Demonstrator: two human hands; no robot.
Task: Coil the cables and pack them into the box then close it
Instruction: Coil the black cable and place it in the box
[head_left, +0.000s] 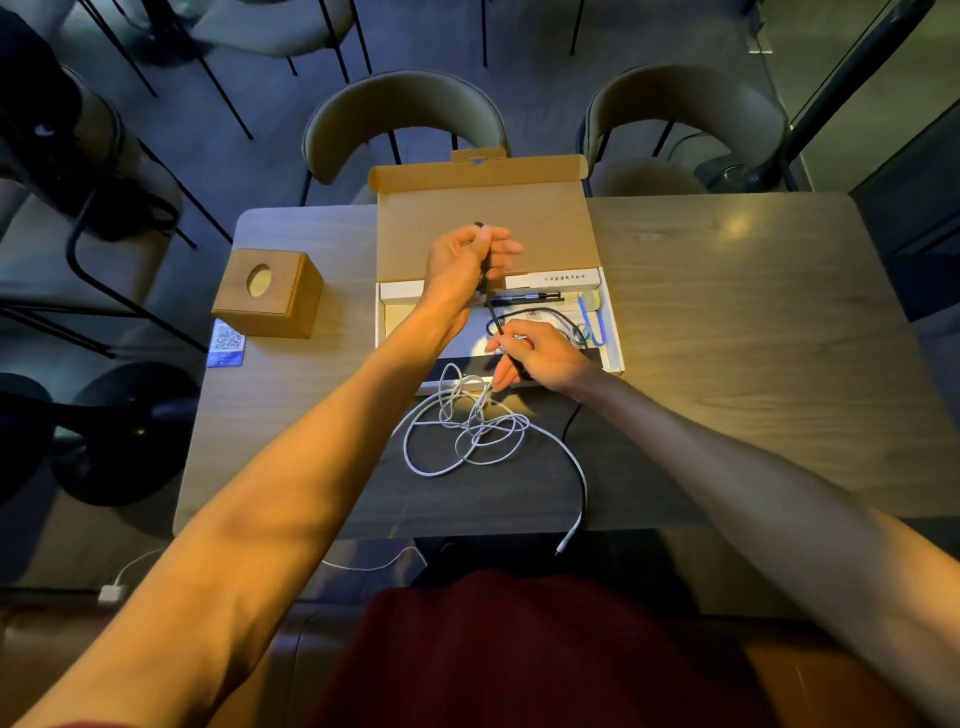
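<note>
An open cardboard box (614, 343) lies on the table with its lid (483, 223) folded back. My left hand (465, 260) is raised over the box and grips one end of a black cable (545, 313). My right hand (540, 356) pinches the same black cable lower down, at the box's near edge. The cable loops inside the box and trails off toward the table's front. A white cable (467, 426) lies tangled in loose loops on the table just in front of the box, its plug end (563, 545) hanging over the near edge.
A wooden tissue box (267, 293) and a blue QR card (226, 343) sit at the left of the table (753, 338). Pens (524, 299) and a blue band (597, 325) lie inside the box. Chairs (405, 119) stand behind the table.
</note>
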